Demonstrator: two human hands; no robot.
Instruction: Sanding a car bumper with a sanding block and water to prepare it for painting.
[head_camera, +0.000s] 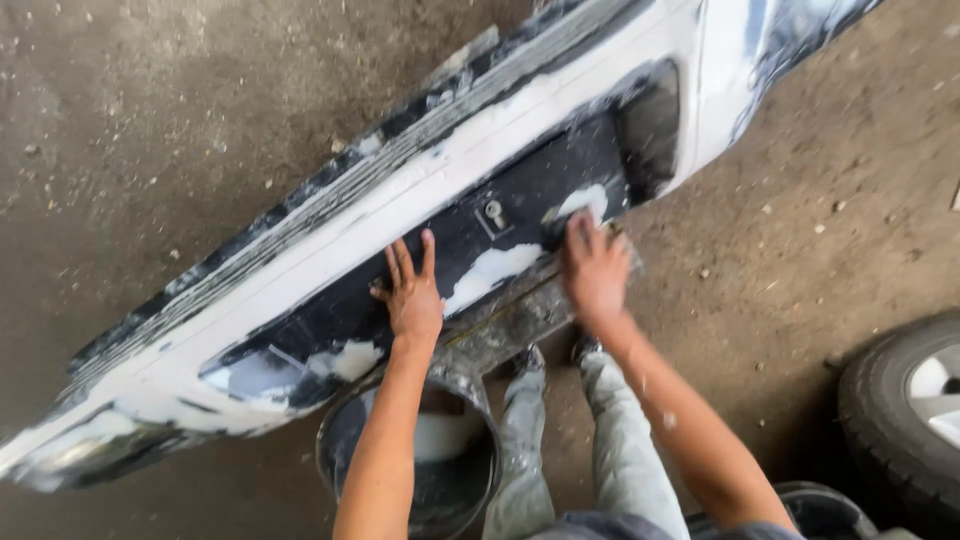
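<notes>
White and black car bumper (400, 190) lies slantwise on the dirt floor (150, 120), its lower edge over a dark bucket (345, 470). Left hand (413, 295) rests flat on the bumper's black middle panel, fingers (404, 262) spread apart. Right hand (595, 272) presses the same panel further right, fingers together, just beside a white patch (585, 200); tyre (900, 410) far right.

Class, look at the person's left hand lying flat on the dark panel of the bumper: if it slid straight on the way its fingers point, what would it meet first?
The left hand points up the dark panel, so it would probably first meet the white strip just above; depth is unclear.
</notes>
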